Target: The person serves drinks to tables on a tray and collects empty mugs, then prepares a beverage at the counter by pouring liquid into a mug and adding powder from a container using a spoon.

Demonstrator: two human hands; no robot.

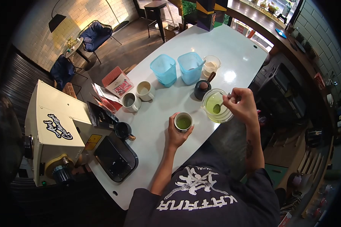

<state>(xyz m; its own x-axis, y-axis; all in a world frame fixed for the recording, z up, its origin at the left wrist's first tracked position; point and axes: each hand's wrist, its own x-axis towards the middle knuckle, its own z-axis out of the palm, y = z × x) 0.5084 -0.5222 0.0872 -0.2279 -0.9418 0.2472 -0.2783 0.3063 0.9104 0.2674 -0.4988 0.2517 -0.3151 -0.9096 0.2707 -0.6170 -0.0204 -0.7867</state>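
Two hands are busy at the near side of the table: your left hand (175, 137) wraps around a cup (183, 122) of green liquid, and your right hand (241, 105) pinches a spoon (216, 109) by its handle. The spoon's bowl sits over the glass vessel (224, 116) of paler green, to the right of the cup; whether it touches the liquid is hard to tell, as is whether the cup stands on the table or is lifted.

Hold the cup level, since its open top faces up and a tilt could spill. Work the spoon with small wrist turns — no jabbing at the glass — and let it drain inside the rim. Nothing grips the vessel itself, so a hard push could slide it, and it looks close to the table's edge.

The white table (151, 125) looks smooth and glossy. Just behind the vessel stands a black pot (202, 92), then two blue containers (163, 72) and a glass jug (212, 67). Two mugs (131, 102) stand farther left, near a cream machine (58, 121) with a black tray (115, 160). Beyond, dark chairs (96, 36) face a lit brick wall (30, 36) — shelving lines your right.
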